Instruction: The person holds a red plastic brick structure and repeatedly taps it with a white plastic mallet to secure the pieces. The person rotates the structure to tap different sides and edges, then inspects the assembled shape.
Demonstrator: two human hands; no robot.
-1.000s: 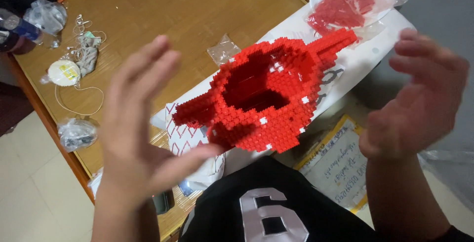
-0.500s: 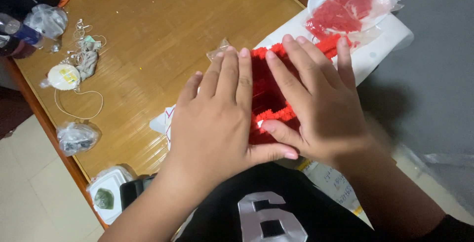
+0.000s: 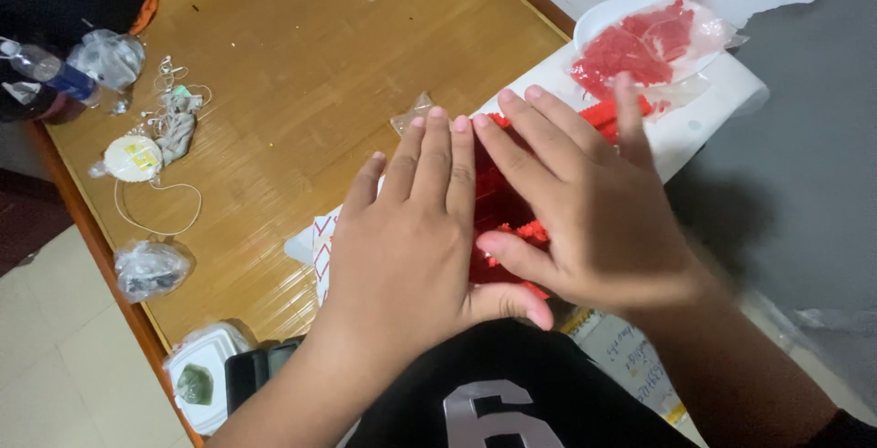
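Observation:
My left hand and my right hand lie flat, palms down, side by side on top of a red model built of small bricks. Both hands cover most of the model; only red strips show between and beside the fingers, with a red arm of it poking out toward the back. The model stands on a white sheet of paper on the wooden table. Fingers of both hands are stretched out and close together.
A white plate holding a clear bag of red bricks sits at the back right. On the left of the table lie a plastic bottle, crumpled bags, a round white tag with cord and a small white box at the near edge.
A second ago both hands were raised apart beside the uncovered red model. They came down onto it and now press flat on its top, barely shifted since half a second ago.

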